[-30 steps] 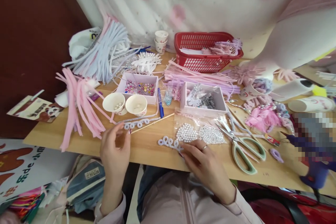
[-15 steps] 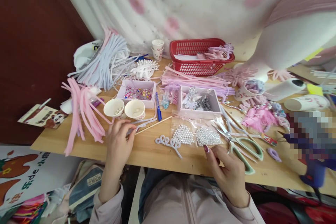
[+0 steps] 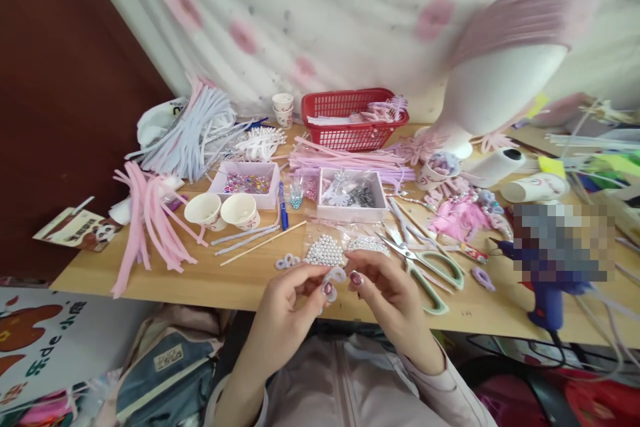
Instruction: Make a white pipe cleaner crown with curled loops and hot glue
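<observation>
Just above the table's front edge, my left hand point(image 3: 297, 303) pinches a pale lavender pipe cleaner point(image 3: 334, 275) bent into a curl, between thumb and forefinger. My right hand point(image 3: 393, 297) is close on its right side, thumb and forefinger apart, with nothing visible between them. More pale loops point(image 3: 287, 261) show to the left of my left fingers; whether they belong to the same piece is hidden. Behind my hands lie bags of white pearl beads point(image 3: 325, 251). Green-handled scissors point(image 3: 417, 263) rest to the right of the beads.
Two paper cups point(image 3: 240, 212), a blue pen point(image 3: 283, 207) and a wooden stick point(image 3: 263, 243) lie left of centre. Boxes of gems point(image 3: 213, 181) and trims point(image 3: 350, 215) stand behind, before a red basket point(image 3: 355, 140). A glue gun point(image 3: 547, 303) is at right.
Both hands have come together in front of the beads. My left hand has moved right and now grips a curled pipe cleaner. The view has shifted slightly right.
</observation>
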Available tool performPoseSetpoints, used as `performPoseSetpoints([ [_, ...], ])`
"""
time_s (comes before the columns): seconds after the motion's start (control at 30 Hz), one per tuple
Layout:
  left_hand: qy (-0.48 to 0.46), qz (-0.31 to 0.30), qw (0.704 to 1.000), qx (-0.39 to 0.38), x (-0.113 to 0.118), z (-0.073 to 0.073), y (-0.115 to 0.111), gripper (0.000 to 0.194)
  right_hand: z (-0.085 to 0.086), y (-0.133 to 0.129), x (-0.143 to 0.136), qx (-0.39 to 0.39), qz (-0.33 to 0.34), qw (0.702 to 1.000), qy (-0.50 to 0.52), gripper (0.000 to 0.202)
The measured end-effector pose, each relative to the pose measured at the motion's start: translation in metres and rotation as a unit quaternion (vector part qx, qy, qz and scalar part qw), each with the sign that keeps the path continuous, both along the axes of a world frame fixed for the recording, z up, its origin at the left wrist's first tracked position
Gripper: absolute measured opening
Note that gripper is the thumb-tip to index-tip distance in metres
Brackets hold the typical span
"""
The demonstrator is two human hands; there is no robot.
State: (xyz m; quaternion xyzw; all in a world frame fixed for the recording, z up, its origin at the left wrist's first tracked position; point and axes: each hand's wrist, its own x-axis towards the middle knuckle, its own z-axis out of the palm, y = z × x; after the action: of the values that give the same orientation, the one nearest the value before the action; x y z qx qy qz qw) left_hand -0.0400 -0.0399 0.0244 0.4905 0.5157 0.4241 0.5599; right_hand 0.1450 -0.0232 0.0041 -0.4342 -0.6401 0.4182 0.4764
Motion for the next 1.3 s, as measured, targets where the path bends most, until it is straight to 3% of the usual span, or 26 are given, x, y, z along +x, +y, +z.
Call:
performPoseSetpoints([
  [0.2, 0.006, -0.008, 1.000, -0.027, 0.031, -0.001, 0.005, 0.019, -0.006, -0.006, 0.021, -0.004, -0.008, 1.000, 0.028, 0.016],
  [0.37, 0.009, 0.021, 0.999, -0.027, 0.049, 0.000, 0.008, 0.019, -0.010, -0.007, 0.031, -0.028, -0.009, 0.996, 0.089, 0.011],
  [0.57, 0.015, 0.031, 0.999, -0.029, 0.057, -0.008, 0.011, 0.018, -0.010, 0.002, 0.034, -0.086, -0.008, 0.980, 0.182, 0.012],
  [0.9, -0.013, -0.004, 0.996, -0.088, 0.051, -0.004, 0.024, 0.015, -0.014, 0.015, 0.043, -0.030, 0.005, 0.999, 0.027, 0.014],
  [1.3, -0.081, 0.019, 0.993, -0.089, 0.050, -0.008, 0.030, 0.016, -0.012, 0.024, 0.037, 0.005, -0.010, 0.999, -0.037, 0.011],
])
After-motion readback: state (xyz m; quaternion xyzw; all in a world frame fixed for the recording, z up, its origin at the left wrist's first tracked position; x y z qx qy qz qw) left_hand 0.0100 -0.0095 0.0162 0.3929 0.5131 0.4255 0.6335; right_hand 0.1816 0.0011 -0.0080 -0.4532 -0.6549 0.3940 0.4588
